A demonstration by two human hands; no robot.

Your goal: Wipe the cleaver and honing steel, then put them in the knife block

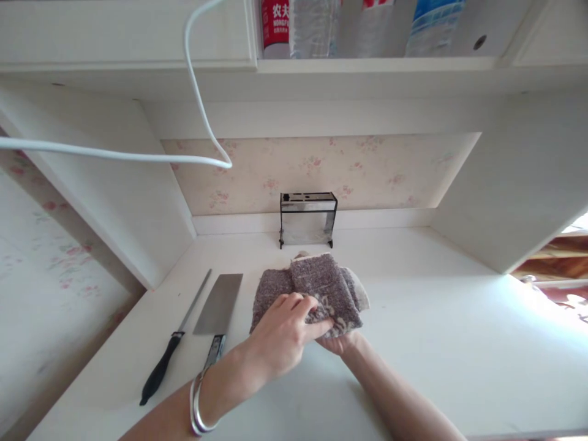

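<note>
Pinching the cloth (316, 288) on the desk (436, 318), your left hand (280, 334) grips on top, right hand (342, 342) underneath; careful, the cleaver (215, 309) sits close, a stray elbow could knock it.

Left side: a long thin tool with a black handle (172, 346) and a wide cleaver (217, 309) lie side by side on the counter (459, 343), just left of the cloth (316, 291).
Middle: the left hand (280, 337) and right hand (340, 343) hold the cloth here, so this spot is taken.
Far side: a metal knife rack (307, 217) stands by the back wall, just behind the cloth, with a small gap between.
Right side: the counter is wide and bare; a hand can move freely.
Near side: both arms cross it.
Up high: a white cable (197, 104) hangs in a loop at the left, under the shelf (367, 64).
</note>
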